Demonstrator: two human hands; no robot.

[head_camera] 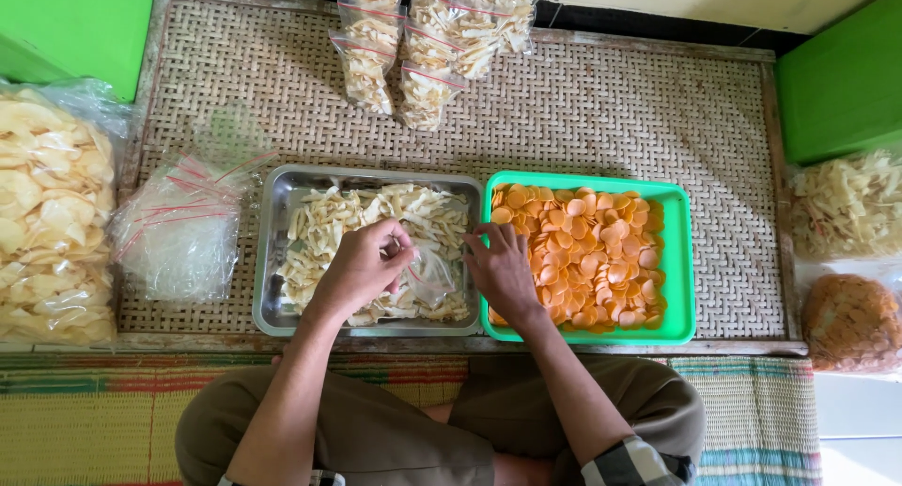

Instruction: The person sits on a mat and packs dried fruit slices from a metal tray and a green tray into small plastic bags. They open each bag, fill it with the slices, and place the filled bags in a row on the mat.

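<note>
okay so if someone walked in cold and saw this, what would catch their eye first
Probably the bright green tray of round orange crackers, right of centre on the woven mat. Beside it on the left, a metal tray holds pale strip crackers, where the left hand and right hand work a small clear bag.

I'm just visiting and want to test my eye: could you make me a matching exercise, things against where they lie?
Things:
1. metal tray
2. green tray
3. filled packets
4. empty bags

Places:
A. far edge of the woven mat
B. under the right hand, holding orange round chips
C. left of both trays
D. under the left hand, holding pale strip crackers

Pairs: 1-D, 2-B, 3-A, 4-C
</note>
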